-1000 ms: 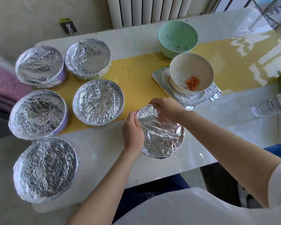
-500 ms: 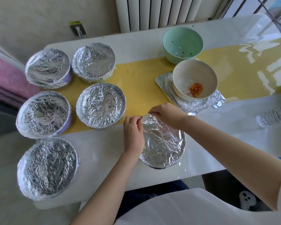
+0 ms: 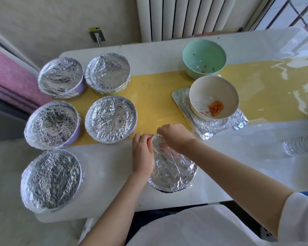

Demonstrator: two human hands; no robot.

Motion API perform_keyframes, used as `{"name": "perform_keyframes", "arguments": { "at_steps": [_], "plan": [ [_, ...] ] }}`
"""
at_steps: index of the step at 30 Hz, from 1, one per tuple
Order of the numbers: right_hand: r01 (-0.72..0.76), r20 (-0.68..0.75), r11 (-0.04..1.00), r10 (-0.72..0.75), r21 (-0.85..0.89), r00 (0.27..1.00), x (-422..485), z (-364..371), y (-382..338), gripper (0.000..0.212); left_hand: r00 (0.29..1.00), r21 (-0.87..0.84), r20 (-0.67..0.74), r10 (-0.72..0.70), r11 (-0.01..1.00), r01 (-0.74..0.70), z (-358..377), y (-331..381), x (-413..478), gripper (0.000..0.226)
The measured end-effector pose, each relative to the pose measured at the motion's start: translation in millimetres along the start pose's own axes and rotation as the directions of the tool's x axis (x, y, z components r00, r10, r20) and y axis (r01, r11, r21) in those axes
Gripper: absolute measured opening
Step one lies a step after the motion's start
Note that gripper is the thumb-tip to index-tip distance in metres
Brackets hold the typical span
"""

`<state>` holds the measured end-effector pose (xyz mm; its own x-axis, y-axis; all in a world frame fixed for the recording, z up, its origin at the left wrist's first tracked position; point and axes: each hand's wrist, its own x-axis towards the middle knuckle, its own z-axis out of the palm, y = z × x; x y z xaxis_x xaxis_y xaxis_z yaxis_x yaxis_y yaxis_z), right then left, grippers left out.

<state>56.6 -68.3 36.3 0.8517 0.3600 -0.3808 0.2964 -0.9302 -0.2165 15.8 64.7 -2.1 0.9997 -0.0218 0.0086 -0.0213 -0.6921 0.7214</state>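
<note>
In the head view, the left hand [image 3: 143,153] has moved up the rim and now meets the right hand [image 3: 174,137] at the far edge of the bowl [image 3: 172,174], which stands near the front of the desk [image 3: 238,166]. Both hands pinch its foil [image 3: 160,144] with curled fingers, so the wrapping seems almost closed. What is inside is hidden. The green bowl [image 3: 204,58] holds a few scraps and the beige bowl [image 3: 213,98] some orange pieces [image 3: 215,108]. Five covered bowls [image 3: 111,119] stand at the left.

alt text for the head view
Left hand and right hand pinch the far rim of a foil-wrapped bowl on a white table. Five foil-covered bowls sit left; a green bowl and cream bowl beyond.
</note>
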Motion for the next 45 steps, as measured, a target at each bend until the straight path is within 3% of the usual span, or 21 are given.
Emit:
{"name": "perform_keyframes", "arguments": {
  "at_steps": [3, 14, 20, 24, 27, 31, 37, 45],
  "plan": [
    [0.047, -0.001, 0.995, -0.048, -0.089, 0.999, 1, -4, 2, 0.025, 1.0, 0.022, -0.02, 0.013, 1.0, -0.012, 1, 0, 0, 0.014],
    [0.121, -0.029, 0.993, -0.121, -0.017, 0.992, 6, 2, 8, 0.028, 0.999, 0.07, -0.048, 0.0, 0.998, 0.003, 2, 3, -4, 0.015],
    [0.073, -0.081, 0.929, -0.047, 0.363, 0.996, -3, 15, 25, 0.028, 0.996, 0.118, -0.056, -0.065, 0.991, 0.071, 0, 7, -12, 0.019],
    [0.043, -0.127, 0.89, 0.016, 0.454, 0.992, -5, 21, 34, 0.025, 0.995, 0.151, -0.073, -0.063, 0.986, 0.074, -1, 8, -16, 0.026],
    [0.067, -0.152, 0.902, -0.001, 0.427, 0.988, -5, 24, 33, 0.025, 0.991, 0.069, -0.106, -0.078, 0.994, 0.085, 3, 6, -15, 0.019],
    [0.083, -0.137, 0.961, -0.048, 0.264, 0.989, -5, 24, 33, 0.023, 0.974, -0.102, -0.147, -0.172, 0.982, 0.158, 9, 9, -14, 0.015],
    [0.066, -0.078, 0.996, -0.061, 0.059, 0.995, -8, 14, 27, 0.014, 0.973, -0.084, -0.161, -0.166, 0.984, 0.154, 11, 11, -12, 0.015],
    [0.085, -0.015, 0.969, -0.084, 0.231, 0.996, 2, 15, 28, 0.021, 0.97, -0.047, -0.197, -0.143, 0.99, 0.137, 12, 12, -17, 0.016]
  ]
}}
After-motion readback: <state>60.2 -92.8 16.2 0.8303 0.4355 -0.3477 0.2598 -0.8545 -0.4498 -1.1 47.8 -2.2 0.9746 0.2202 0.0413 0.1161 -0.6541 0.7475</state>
